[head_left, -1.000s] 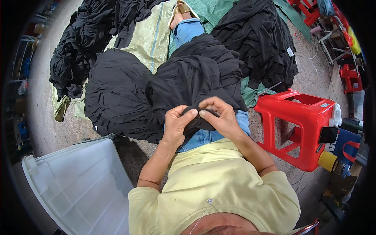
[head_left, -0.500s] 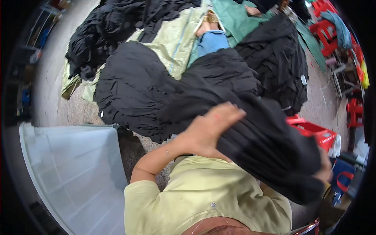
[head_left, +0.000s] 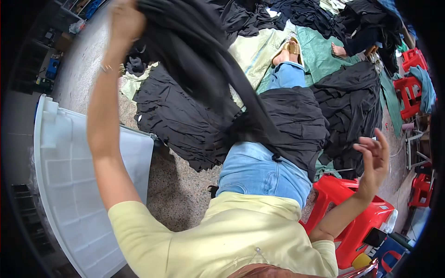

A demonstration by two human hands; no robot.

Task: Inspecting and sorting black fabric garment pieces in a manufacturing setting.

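Observation:
My left hand [head_left: 126,24] is raised at the upper left, its fingers closed on a black cloth garment [head_left: 197,55]. The garment hangs slantwise from it, blurred by motion, and its lower end trails to my lap. Over my jeans-clad legs lies a stack of black cloth pieces [head_left: 301,118]. My right hand [head_left: 373,167] is lifted at the right, above the red stool, with bent fingers apart and nothing in it. To the left of my legs a heap of layered black cloth [head_left: 178,118] rests low down, partly hidden by the hanging garment.
A large whitish plastic bin [head_left: 92,171] stands at my left. Red plastic stools [head_left: 345,190] stand at my right. More black cloth [head_left: 354,102] lies beyond the lap, on green sheeting [head_left: 317,46] and pale woven sheeting [head_left: 259,51]. Another person's bare foot [head_left: 338,50] shows at the far right.
My left hand has swung up and to the left, carrying the black garment off my lap. My right hand has let go of the cloth and risen, and my jeans are now uncovered near the waist.

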